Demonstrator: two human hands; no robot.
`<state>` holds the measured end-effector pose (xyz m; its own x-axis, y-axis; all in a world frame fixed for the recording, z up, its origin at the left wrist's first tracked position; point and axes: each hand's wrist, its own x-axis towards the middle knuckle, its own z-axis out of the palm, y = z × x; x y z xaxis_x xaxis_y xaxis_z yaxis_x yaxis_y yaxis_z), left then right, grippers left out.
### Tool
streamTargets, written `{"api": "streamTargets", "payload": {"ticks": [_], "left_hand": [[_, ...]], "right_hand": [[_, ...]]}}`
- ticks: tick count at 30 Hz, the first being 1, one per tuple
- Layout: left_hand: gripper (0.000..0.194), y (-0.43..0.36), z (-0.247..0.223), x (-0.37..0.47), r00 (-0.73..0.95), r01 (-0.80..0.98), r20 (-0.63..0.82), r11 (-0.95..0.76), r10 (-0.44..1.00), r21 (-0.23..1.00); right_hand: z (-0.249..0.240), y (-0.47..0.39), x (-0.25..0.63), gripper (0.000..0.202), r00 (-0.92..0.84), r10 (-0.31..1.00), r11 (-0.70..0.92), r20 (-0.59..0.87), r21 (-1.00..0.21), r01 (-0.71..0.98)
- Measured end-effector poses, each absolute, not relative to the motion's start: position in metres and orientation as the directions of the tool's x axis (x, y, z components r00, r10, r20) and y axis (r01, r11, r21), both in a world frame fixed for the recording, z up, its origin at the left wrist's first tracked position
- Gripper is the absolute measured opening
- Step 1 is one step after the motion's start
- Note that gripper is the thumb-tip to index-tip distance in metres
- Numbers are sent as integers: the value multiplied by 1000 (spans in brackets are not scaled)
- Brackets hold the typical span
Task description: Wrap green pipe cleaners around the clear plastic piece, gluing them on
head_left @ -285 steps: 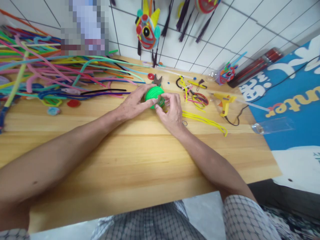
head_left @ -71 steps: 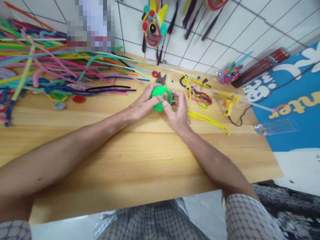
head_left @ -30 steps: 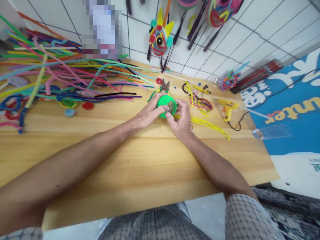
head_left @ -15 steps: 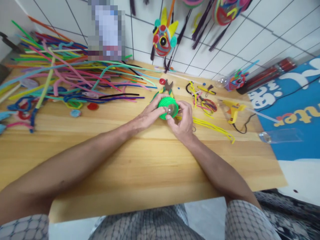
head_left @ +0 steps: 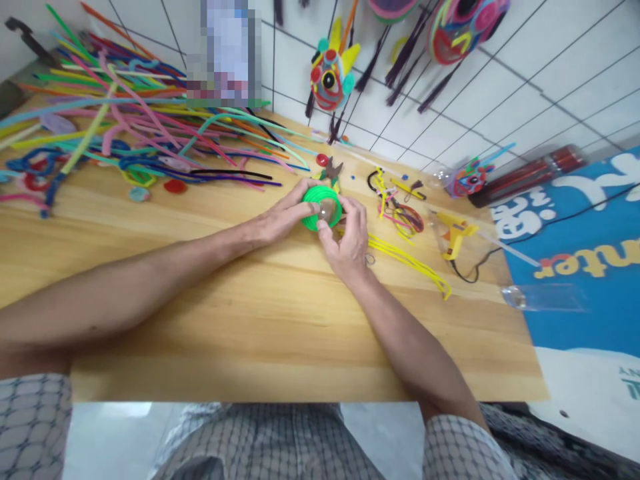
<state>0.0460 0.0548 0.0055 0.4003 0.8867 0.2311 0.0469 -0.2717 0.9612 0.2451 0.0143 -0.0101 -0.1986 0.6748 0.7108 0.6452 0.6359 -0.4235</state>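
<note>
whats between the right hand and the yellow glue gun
In the head view, between the right hand and the yellow glue gun lie long yellow strips and, slightly farther from the person, a multicoloured tangle.

Over the pale wooden table (head_left: 240, 327), the green coiled round piece with a clear dome (head_left: 325, 209) is between the left hand (head_left: 283, 219) and the right hand (head_left: 347, 241). Just behind it lie the green-and-yellow-handled metal pliers (head_left: 332, 172). The tangled heap of long multicoloured rods (head_left: 163, 137) spreads behind and left of the left hand. Right of the right hand lie the thin bent yellow rods (head_left: 407, 257); behind and right of these lies the yellow plastic glue gun (head_left: 455, 233).
</note>
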Motion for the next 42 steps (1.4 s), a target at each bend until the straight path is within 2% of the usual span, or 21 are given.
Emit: {"api": "streamTargets", "payload": {"ticks": [7, 16, 34, 42], "left_hand": [[47, 57, 3, 43, 417, 55, 257, -306, 872, 950], [57, 55, -2, 44, 449, 76, 308, -379, 839, 922], [64, 56, 0, 44, 495, 146, 318, -438, 809, 887], [61, 54, -3, 44, 499, 140, 349, -471, 793, 871]], "right_hand": [[-11, 15, 245, 50, -194, 674, 643, 713, -437, 629], [-11, 18, 248, 43, -153, 689, 639, 709, -494, 589], [-12, 19, 244, 49, -134, 679, 611, 722, -454, 648], [-11, 16, 249, 43, -154, 684, 623, 713, -461, 632]]}}
